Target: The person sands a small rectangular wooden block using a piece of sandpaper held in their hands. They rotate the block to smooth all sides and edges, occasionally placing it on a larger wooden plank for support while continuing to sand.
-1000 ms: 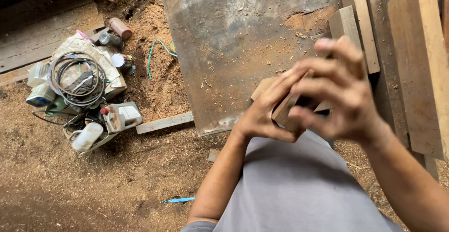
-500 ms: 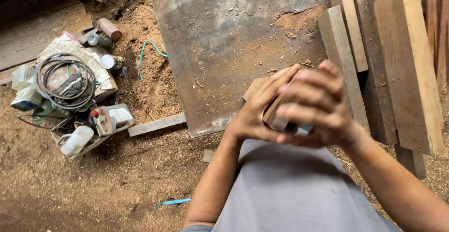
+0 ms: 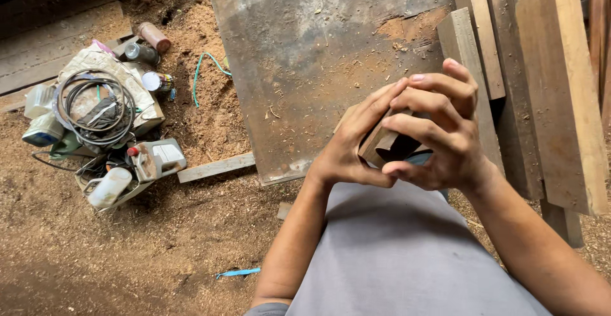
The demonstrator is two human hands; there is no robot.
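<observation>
A sawdust-covered floor [image 3: 95, 252] spreads under the whole scene, and on it lies a large, scuffed grey metal sheet [image 3: 318, 55], the landmark here. Just right of the sheet, long wooden planks [image 3: 554, 87] lean in a stack; left of it sits a heap of gear on a pale sack, with a coil of dark cable [image 3: 95, 106], a white jug with a red cap [image 3: 156, 159] and a few cans [image 3: 149, 36]. A loose wooden strip [image 3: 215, 167] lies at the sheet's lower left corner, and a thin green cord [image 3: 207, 68] curls beside its left edge.

Over the sheet's lower right corner, above a grey-clad knee [image 3: 394, 252], a person cups a small dark wooden block [image 3: 382, 145] in both hands. The left hand [image 3: 347, 154] cradles it from below and behind, fingers closed against its side; the right hand [image 3: 439, 134] wraps over the top, its fingers [image 3: 420, 90] curled down on the block. Much of the block is hidden, so its full shape cannot be told.

The grip looks light and fingertip-led, so the block could slip free and drop onto the sheet's edge or into the sawdust, where a small dark piece would be hard to spot. Its cut corners may carry splinters that catch bare skin if the hands twist hard. The leaning planks stand near the right elbow; a careless swing might knock one loose. The cable and cord left of the sheet could snag a foot.
</observation>
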